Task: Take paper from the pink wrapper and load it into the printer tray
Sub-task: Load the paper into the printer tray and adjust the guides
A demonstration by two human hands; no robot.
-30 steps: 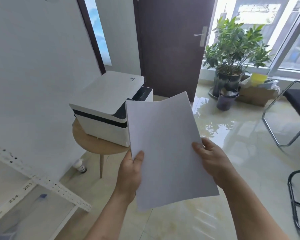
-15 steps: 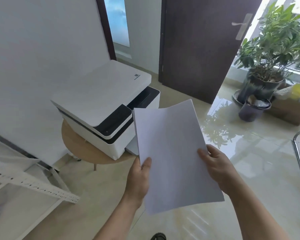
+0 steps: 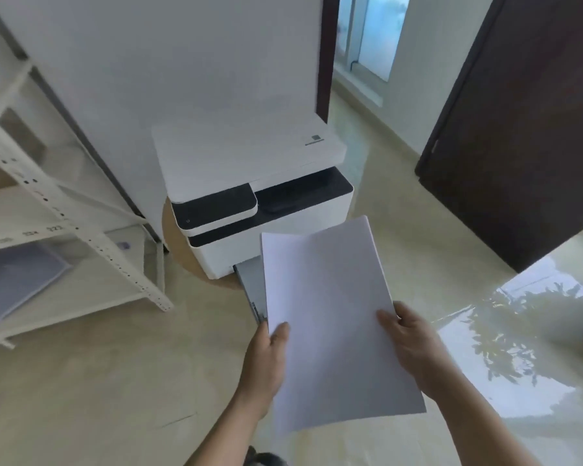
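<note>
Hands [image 3: 266,361] clasping paper [image 3: 330,317] by printer tray [image 3: 251,284]

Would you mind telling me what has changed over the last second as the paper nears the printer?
The person has stepped closer; the white paper stack now hangs over the pulled-out grey tray of the white printer, which has come into view. Left hand and right hand grip the stack's side edges as before.
</note>
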